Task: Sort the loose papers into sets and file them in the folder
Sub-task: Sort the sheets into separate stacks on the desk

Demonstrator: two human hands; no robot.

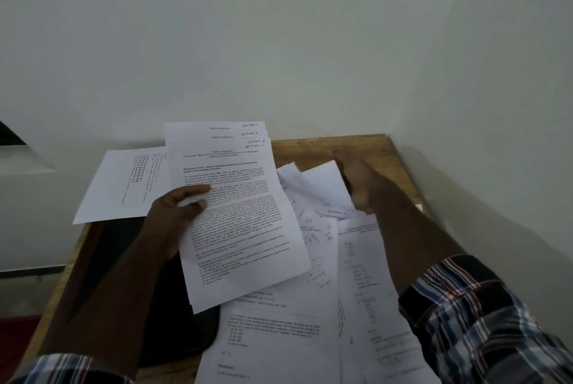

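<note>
Left hand gripping fanned stack of section-marked sheets, right hand blurred, closed on loose sheet, over scattered papers, wooden table.

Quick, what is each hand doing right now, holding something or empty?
Left hand: closed on a fanned stack of sheets, thumb on top.
Right hand: blurred, at the loose papers; whether it grips one cannot be told.

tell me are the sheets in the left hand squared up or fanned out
Fanned out. The sheets in the left hand are staggered at the top, so separate handwritten section labels show one above another.
</note>
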